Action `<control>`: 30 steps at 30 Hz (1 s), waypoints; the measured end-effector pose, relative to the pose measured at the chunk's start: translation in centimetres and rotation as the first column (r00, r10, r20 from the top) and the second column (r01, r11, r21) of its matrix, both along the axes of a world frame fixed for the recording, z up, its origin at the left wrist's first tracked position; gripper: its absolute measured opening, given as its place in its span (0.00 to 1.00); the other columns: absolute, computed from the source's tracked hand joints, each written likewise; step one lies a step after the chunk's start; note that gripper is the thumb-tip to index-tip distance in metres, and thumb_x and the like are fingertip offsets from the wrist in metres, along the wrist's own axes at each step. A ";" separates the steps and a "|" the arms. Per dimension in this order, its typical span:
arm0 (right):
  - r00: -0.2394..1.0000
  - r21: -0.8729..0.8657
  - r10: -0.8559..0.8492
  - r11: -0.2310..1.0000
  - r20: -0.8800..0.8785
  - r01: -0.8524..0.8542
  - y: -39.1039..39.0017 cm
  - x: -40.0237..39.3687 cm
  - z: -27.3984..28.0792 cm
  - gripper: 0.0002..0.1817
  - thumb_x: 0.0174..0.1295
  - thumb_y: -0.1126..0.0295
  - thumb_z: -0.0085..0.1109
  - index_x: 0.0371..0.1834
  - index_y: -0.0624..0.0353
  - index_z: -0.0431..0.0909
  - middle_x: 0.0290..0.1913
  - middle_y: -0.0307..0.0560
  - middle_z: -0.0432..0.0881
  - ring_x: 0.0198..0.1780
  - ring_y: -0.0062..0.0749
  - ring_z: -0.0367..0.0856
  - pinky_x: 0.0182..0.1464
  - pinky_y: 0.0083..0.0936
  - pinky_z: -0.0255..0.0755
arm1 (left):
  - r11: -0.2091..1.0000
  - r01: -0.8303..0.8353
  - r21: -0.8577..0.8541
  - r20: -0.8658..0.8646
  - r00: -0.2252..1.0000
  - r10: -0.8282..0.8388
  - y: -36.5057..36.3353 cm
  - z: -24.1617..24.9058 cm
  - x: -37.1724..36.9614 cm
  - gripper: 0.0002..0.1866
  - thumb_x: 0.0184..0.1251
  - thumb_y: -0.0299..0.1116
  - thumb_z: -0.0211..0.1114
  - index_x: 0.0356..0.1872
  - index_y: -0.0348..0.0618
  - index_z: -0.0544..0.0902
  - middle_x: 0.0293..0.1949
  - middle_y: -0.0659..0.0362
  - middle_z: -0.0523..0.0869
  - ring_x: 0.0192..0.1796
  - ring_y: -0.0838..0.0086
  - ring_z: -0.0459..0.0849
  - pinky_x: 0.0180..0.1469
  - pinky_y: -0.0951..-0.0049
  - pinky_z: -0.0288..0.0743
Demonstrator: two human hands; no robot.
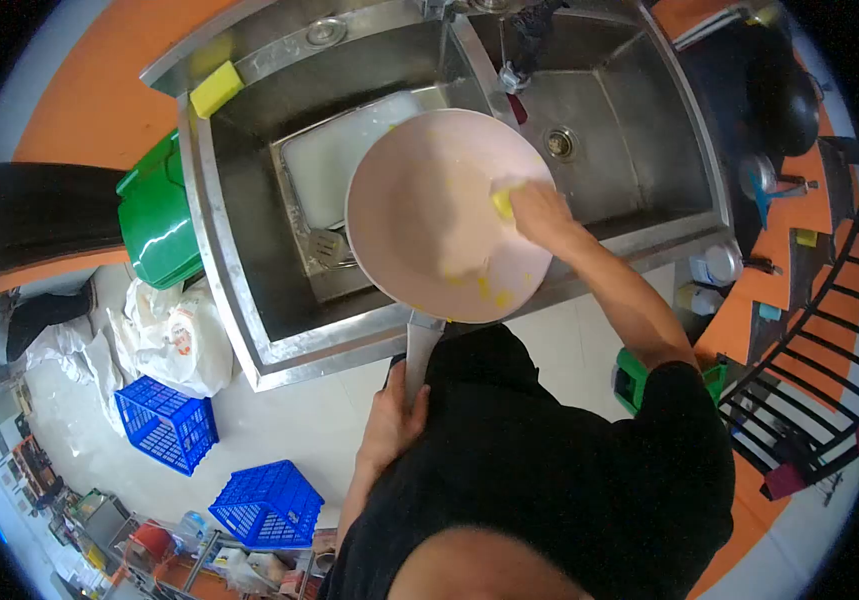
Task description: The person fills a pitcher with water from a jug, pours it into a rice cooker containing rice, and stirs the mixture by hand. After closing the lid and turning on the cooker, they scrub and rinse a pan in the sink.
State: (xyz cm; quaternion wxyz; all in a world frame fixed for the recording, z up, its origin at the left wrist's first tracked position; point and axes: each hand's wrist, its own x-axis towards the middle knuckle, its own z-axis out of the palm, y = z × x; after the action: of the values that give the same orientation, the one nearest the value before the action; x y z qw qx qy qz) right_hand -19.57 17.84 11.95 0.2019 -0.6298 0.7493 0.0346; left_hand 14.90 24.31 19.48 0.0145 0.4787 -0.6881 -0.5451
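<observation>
A large light pink pan (419,200) is held over the front edge and divider of a steel double sink, its inside facing up with yellow bits near the lower rim. My left hand (395,425) is wrapped round the pan's grey handle (421,350). Inside the pan, at its right side, my right hand (541,215) is closed on a small yellow sponge (504,203), mostly covered by the fingers. Left of the pan, a slotted spatula (325,246) lies in the left basin, beside a tray (321,165) of cloudy water.
Another yellow sponge (216,89) rests on the sink's left corner. The right basin (639,140) has a drain. A green bin (159,215) stands to the left, with blue crates (166,423) on the floor. A dark wok (784,103) is at the far right.
</observation>
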 end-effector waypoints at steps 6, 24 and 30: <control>0.587 0.186 -0.071 0.973 0.807 -0.139 2.3 9.4 -0.1 0.10 0.55 0.72 0.56 0.39 0.61 0.81 0.24 0.50 0.81 0.26 0.34 0.80 0.29 0.35 0.71 | 0.999 0.025 0.047 -0.022 0.999 -0.024 -0.8 -0.2 0.1 0.22 0.64 0.30 0.59 0.56 0.33 0.66 0.35 0.32 0.81 0.40 0.37 0.80 0.38 0.50 0.75; 0.467 -0.010 0.042 0.997 0.883 -0.071 0.7 10.4 4.3 0.05 0.55 0.73 0.54 0.32 0.63 0.76 0.31 0.50 0.79 0.31 0.32 0.76 0.35 0.29 0.71 | 0.996 0.043 -0.078 -0.036 0.998 -0.046 -0.8 -1.1 0.9 0.25 0.63 0.26 0.59 0.59 0.30 0.63 0.33 0.29 0.79 0.38 0.36 0.80 0.37 0.49 0.75; 0.698 0.077 0.405 0.833 0.591 -0.548 0.0 8.0 1.1 0.06 0.46 0.77 0.58 0.29 0.61 0.75 0.21 0.52 0.75 0.26 0.46 0.74 0.32 0.35 0.67 | 0.995 0.049 -0.084 -0.045 0.998 -0.053 -1.8 -1.1 0.8 0.25 0.63 0.27 0.59 0.59 0.31 0.63 0.32 0.29 0.80 0.38 0.35 0.80 0.37 0.48 0.74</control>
State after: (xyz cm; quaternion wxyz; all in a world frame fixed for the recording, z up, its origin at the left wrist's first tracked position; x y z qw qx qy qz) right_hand -11.62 17.84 13.06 0.4695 -0.7553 0.4573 -0.0036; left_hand 15.69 22.55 18.42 0.0368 0.4467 -0.7218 -0.5274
